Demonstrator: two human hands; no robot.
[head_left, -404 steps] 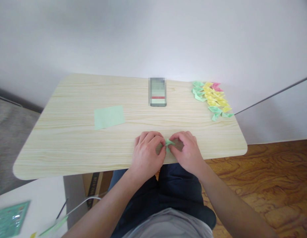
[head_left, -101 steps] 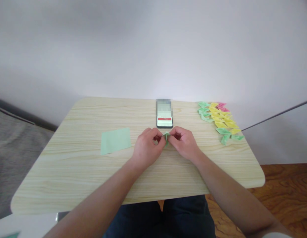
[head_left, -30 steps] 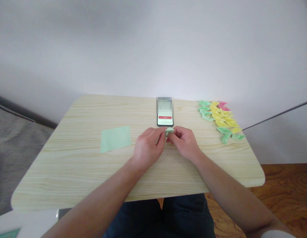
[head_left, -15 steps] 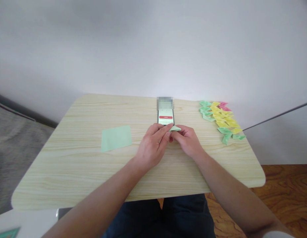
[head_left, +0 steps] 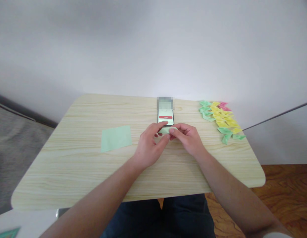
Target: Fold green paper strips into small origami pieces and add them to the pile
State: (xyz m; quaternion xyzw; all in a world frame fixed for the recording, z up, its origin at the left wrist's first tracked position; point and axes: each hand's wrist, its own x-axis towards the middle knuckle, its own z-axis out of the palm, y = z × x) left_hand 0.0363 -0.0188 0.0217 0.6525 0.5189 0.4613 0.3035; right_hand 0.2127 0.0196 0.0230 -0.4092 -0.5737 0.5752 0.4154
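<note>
A small folded piece of light green paper [head_left: 164,131] is held between both hands, just in front of the phone. My right hand [head_left: 189,138] pinches its right end, thumb on top. My left hand [head_left: 150,143] is closed around its left part, with the index finger along the far edge and the thumb tip at the near edge. Part of the paper is hidden behind my fingers. Right behind it, the phone [head_left: 165,114] shows a lit screen with a red bar; its upper part is pixelated.
A flat light green sheet [head_left: 116,138] lies left of my hands on the wooden table [head_left: 76,165]. Several folded paper pieces [head_left: 223,119], green, yellow and pink, are grouped at the right edge. A pale wall [head_left: 153,49] rises behind the table.
My left hand's fingers have spread from a tight pinch to a wider hold. The folded paper has turned and moved left, and more of its face shows.
</note>
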